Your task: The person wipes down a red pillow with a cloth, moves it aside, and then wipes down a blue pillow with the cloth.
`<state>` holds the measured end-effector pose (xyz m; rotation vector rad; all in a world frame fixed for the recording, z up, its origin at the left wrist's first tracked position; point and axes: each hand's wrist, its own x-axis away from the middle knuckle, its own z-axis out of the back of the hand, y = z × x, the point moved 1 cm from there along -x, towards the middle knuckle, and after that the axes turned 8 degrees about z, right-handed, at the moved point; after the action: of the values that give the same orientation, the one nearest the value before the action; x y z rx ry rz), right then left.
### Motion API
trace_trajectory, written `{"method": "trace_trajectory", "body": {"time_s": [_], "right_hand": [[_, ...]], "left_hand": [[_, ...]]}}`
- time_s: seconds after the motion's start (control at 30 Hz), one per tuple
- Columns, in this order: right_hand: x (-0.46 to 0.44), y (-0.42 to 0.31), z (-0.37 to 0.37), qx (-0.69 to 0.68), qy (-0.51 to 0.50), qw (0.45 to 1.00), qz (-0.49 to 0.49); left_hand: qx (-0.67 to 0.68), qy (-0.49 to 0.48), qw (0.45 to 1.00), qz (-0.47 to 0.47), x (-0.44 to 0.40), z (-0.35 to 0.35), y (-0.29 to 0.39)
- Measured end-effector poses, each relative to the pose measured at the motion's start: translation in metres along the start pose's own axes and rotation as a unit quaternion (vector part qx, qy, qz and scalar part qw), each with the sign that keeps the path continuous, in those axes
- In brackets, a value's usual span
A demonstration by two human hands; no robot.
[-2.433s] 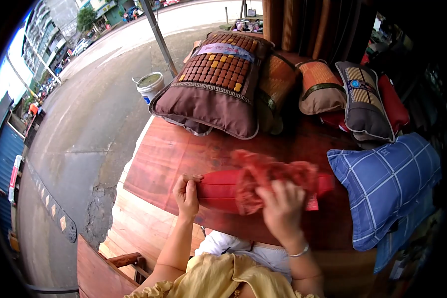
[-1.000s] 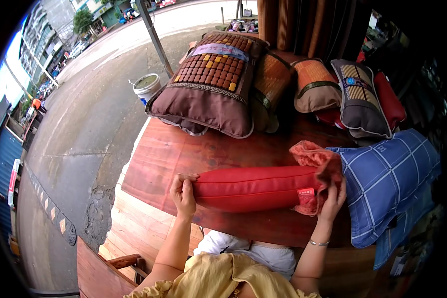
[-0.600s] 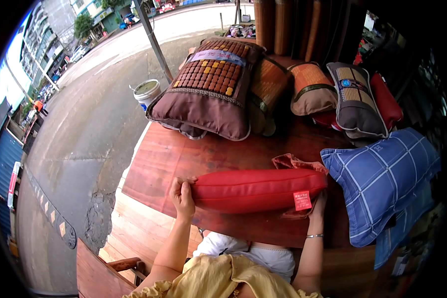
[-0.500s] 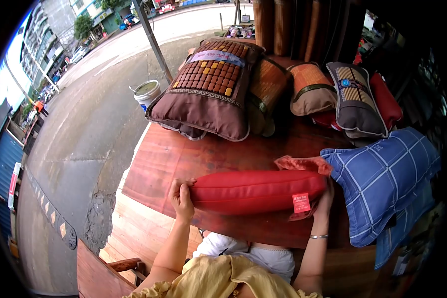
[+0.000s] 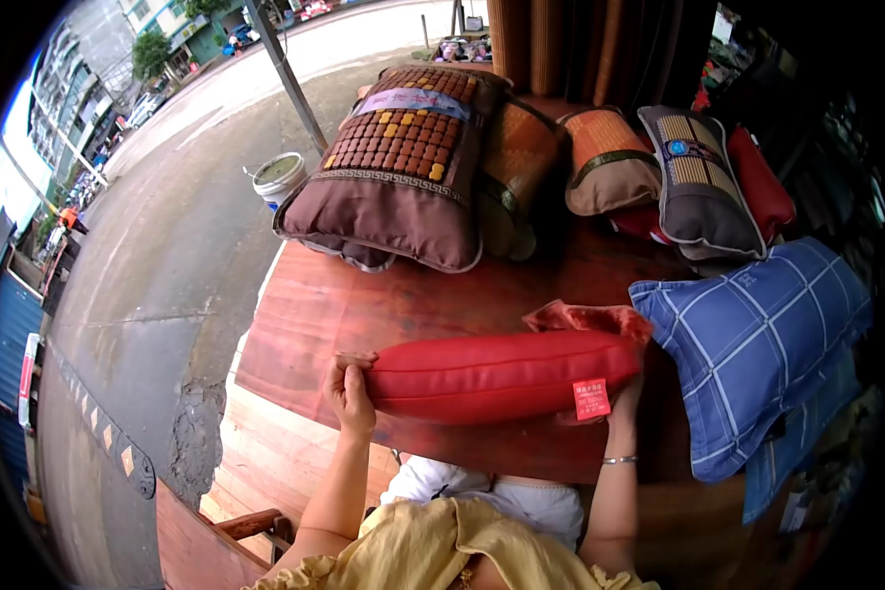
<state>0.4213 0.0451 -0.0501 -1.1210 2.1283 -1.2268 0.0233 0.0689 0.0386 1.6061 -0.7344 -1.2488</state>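
Note:
A red pillow (image 5: 492,376) is held lengthwise above the dark red wooden table (image 5: 433,295), its seamed side toward me. My left hand (image 5: 350,391) is closed on its left end, thumb and fingers pinching the corner. At the other end, my right hand (image 5: 626,401) grips the pillow, its fingers mostly hidden behind the edge. Close to that hand, a red label (image 5: 591,399) with white print hangs from the seam. Behind the pillow's right end shows a crumpled piece of red fabric (image 5: 588,316).
At the back left lie stacked brown pillows, the top one a beaded pillow (image 5: 393,147). An orange-and-tan pillow (image 5: 610,162) and a grey pillow (image 5: 703,182) lie at the back right. A blue checked pillow (image 5: 757,344) sits right. A white bucket (image 5: 279,177) stands beyond the table.
The whole view has shifted slightly left and up. Both hands keep hold of the red pillow, which has hardly moved relative to the table.

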Motion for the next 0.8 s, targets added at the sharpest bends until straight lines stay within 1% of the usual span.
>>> {"method": "trace_trajectory", "body": {"time_s": [0.03, 0.1, 0.17, 0.2, 0.23, 0.3, 0.33, 0.37, 0.4, 0.43, 0.5, 0.53, 0.57, 0.63, 0.67, 0.7, 0.77, 0.8], "right_hand": [[0.003, 0.009, 0.005, 0.081, 0.021, 0.996, 0.007], [-0.003, 0.010, 0.022, 0.077, 0.023, 0.997, -0.001], [-0.013, 0.005, 0.037, 0.094, -0.058, 0.994, -0.016], [0.001, -0.031, 0.006, 0.120, -0.068, 0.990, 0.017], [0.009, -0.050, -0.005, 0.123, -0.064, 0.990, 0.013], [0.018, -0.073, -0.013, 0.088, -0.029, 0.993, 0.072], [0.021, -0.085, -0.011, 0.093, -0.123, 0.984, 0.092], [0.032, -0.091, -0.011, 0.144, -0.082, 0.981, 0.104], [0.037, -0.106, -0.019, 0.211, -0.162, 0.955, 0.131], [0.040, -0.120, -0.029, 0.275, -0.241, 0.918, 0.156], [0.054, -0.132, -0.044, 0.381, -0.268, 0.859, 0.214], [0.060, -0.130, -0.042, 0.428, -0.265, 0.831, 0.236], [0.065, -0.129, -0.040, 0.472, -0.261, 0.801, 0.259], [0.074, -0.127, -0.040, 0.495, -0.263, 0.795, 0.234], [0.077, -0.124, -0.038, 0.518, -0.249, 0.779, 0.252], [0.081, -0.123, -0.037, 0.541, -0.235, 0.761, 0.270], [0.089, -0.121, -0.040, 0.558, -0.224, 0.750, 0.275], [0.092, -0.122, -0.043, 0.591, -0.226, 0.718, 0.289]], "left_hand": [[0.001, 0.000, 1.000, -0.002, 0.001, 0.000, 0.001], [-0.009, -0.004, 1.000, -0.005, 0.002, 0.002, 0.001], [-0.019, -0.010, 1.000, -0.007, 0.007, 0.007, 0.000], [-0.002, -0.008, 1.000, -0.025, 0.009, 0.008, 0.000], [0.015, -0.005, 0.999, -0.042, 0.013, 0.011, 0.000], [0.011, -0.015, 0.999, -0.028, 0.025, 0.018, 0.000], [0.016, -0.030, 0.999, -0.033, 0.030, 0.023, 0.000], [0.020, -0.046, 0.998, -0.037, 0.036, 0.028, 0.000], [0.016, -0.047, 0.998, -0.029, 0.042, 0.033, 0.001], [0.013, -0.076, 0.997, -0.014, 0.048, 0.038, 0.003], [0.009, -0.131, 0.991, 0.017, 0.060, 0.048, 0.006], [-0.021, -0.177, 0.984, 0.023, 0.066, 0.055, 0.008], [-0.024, -0.176, 0.984, 0.031, 0.072, 0.058, 0.009], [-0.091, -0.215, 0.972, 0.020, 0.081, 0.059, 0.014], [-0.111, -0.238, 0.965, 0.012, 0.085, 0.064, 0.013], [-0.112, -0.238, 0.965, 0.016, 0.087, 0.065, 0.013], [-0.167, -0.250, 0.953, -0.033, 0.090, 0.065, 0.014], [-0.186, -0.274, 0.942, -0.059, 0.091, 0.069, 0.013]]}}
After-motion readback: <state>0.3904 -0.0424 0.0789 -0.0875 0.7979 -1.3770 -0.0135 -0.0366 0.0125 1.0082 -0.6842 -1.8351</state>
